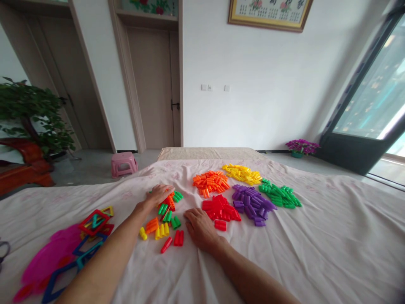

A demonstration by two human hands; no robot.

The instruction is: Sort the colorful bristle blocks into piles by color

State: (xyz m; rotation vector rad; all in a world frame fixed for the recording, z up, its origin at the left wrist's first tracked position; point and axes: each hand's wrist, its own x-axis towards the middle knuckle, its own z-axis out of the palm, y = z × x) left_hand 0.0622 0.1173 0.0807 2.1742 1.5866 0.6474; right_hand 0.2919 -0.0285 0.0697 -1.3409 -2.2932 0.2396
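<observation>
Small bullet-shaped plastic pieces lie on a pale pink bedsheet. A mixed loose cluster of green, orange, yellow and red pieces sits between my hands. My left hand rests palm down on the far edge of that cluster, fingers stretched out over orange and green pieces. My right hand lies on the sheet with fingers curled down, beside the red pile. Sorted piles lie beyond: orange, yellow, purple, green.
Coloured triangular and square frame tiles and a magenta bag lie at the left of the sheet. A pink stool, a potted plant and closed doors stand beyond the bed. A glass door is on the right.
</observation>
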